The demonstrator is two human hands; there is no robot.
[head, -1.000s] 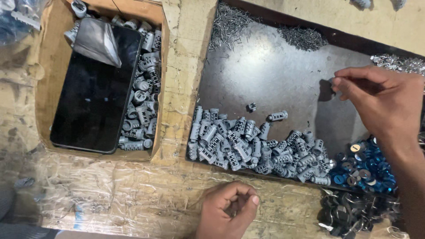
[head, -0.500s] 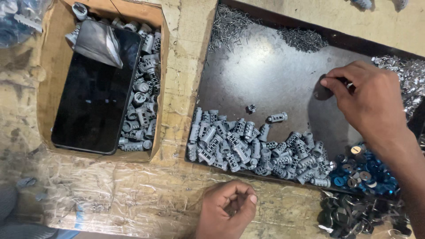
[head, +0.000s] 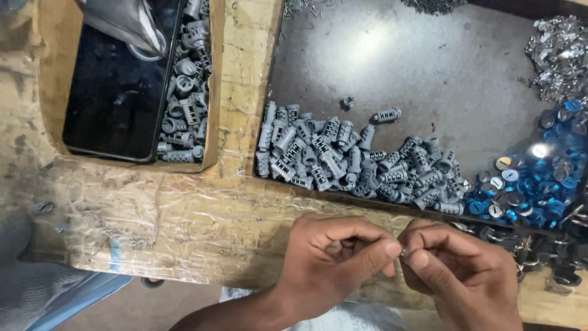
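Note:
Both of my hands meet near the bottom edge, over the taped wooden bench edge (head: 202, 220). My left hand (head: 334, 257) is curled around a small grey part that is mostly hidden in the fist. My right hand (head: 456, 270) pinches a tiny metal piece (head: 403, 251) against the left thumb tip. Just beyond the hands, a heap of grey ribbed cylinders (head: 349, 159) lies along the near side of a dark metal tray (head: 429, 67).
Blue and silver round caps (head: 539, 184) pile at the tray's right, with shiny metal bits (head: 560, 55) above them and dark parts (head: 551, 257) below. On the left, a cardboard box (head: 55, 92) holds a black phone (head: 116, 98) and more grey cylinders (head: 184, 104).
My right hand has left the tray's right side and come down to meet my left hand at the bench edge. The view has shifted closer and lower.

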